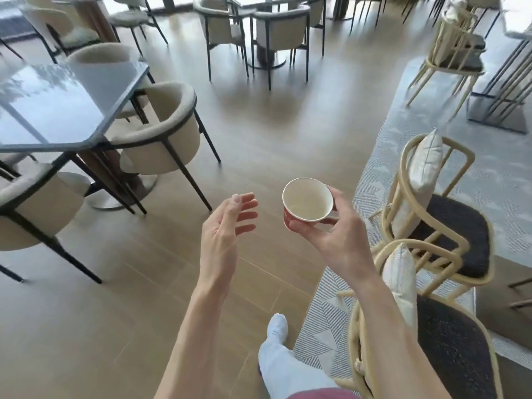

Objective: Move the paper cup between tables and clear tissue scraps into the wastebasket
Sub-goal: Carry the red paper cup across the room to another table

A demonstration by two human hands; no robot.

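Note:
A red paper cup (306,200) with a white, empty inside is held in the air over the wooden floor, tilted toward me. My right hand (334,231) grips it from below and from the right, thumb under the base and fingers round the wall. My left hand (227,226) hangs a short way left of the cup, palm turned inward, fingers loosely spread and holding nothing. No tissue scraps and no wastebasket show in this view.
A glass-topped table (54,110) with beige tub chairs (161,131) stands at the left. Two cane chairs with dark seats and cushions (431,214) stand close on the right, on a grey rug (489,174). More tables and chairs fill the back. My leg (276,349) steps forward below.

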